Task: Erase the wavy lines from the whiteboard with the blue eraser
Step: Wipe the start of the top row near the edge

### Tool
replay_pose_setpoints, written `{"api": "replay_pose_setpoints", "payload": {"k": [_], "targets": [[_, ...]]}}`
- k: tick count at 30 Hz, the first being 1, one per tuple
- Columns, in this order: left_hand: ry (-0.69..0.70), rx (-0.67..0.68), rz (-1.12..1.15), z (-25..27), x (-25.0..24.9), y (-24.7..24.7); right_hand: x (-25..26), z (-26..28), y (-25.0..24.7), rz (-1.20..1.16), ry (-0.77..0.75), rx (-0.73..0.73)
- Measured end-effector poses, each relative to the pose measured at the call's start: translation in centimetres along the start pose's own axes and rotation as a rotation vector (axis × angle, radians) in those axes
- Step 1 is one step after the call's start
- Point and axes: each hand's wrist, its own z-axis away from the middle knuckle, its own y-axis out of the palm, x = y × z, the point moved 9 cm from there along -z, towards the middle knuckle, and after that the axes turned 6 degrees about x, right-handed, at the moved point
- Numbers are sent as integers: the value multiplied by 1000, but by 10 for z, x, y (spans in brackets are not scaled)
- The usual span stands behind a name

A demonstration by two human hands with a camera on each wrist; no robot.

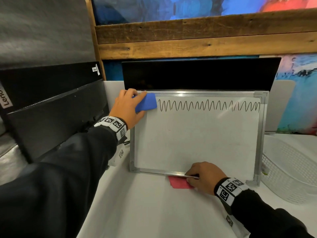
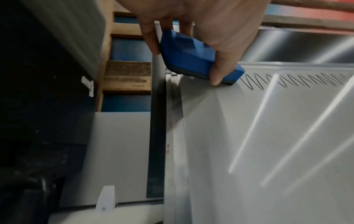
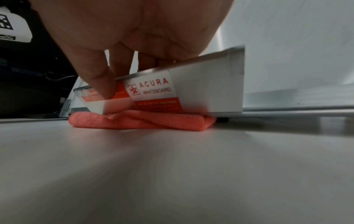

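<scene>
Risk: the whiteboard (image 1: pixel 197 140) is leaning, so a hard swipe may be tipping or sliding it.
Left hand (image 1: pixel 127 107): fingers are curling round the blue eraser (image 1: pixel 146 102) at the board's top left corner.
Wavy lines (image 1: pixel 209 105): running rightward just beside the eraser, unerased.
Right hand (image 1: pixel 204 176): fingers are pinching the board's bottom edge above a red cloth (image 1: pixel 179 182).

Landmark: the aluminium-framed whiteboard (image 1: pixel 197 143), propped up on the white table (image 1: pixel 154 212).
Above it: a black flat monitor (image 1: pixel 197 74) just behind the top rail.
Left of it: a dark Lenovo monitor (image 1: pixel 56 117) near; narrow gap between.
Right of it: a white mesh plastic basket (image 1: pixel 288 172) just beside the frame.
In front of it: bare table, except a folded red cloth (image 1: pixel 179 182) under the bottom rail.
Board face: open below the black wavy line (image 1: pixel 209 105).
</scene>
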Motion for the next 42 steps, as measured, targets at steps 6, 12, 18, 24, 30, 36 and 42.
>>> {"api": "replay_pose_setpoints", "payload": {"k": [6, 12, 18, 24, 30, 36, 42], "targets": [[28, 51, -49, 1, 0, 3, -1, 0, 0, -10, 1, 6], [127, 118, -126, 5, -11, 14, 0, 0, 0, -13, 1, 7], [92, 86, -89, 0, -13, 7, -2, 0, 0, -24, 8, 8], [23, 50, -116, 5, 13, -3, -3, 0, 1, -39, 15, 8], [13, 45, -160, 8, 12, -4, -3, -1, 1, -40, 12, 6], [59, 41, -81, -7, -25, 3, -3, 0, 1, -35, 17, 5], [58, 67, -69, -3, -16, 7, -3, 1, 2, -32, 17, 9]]}}
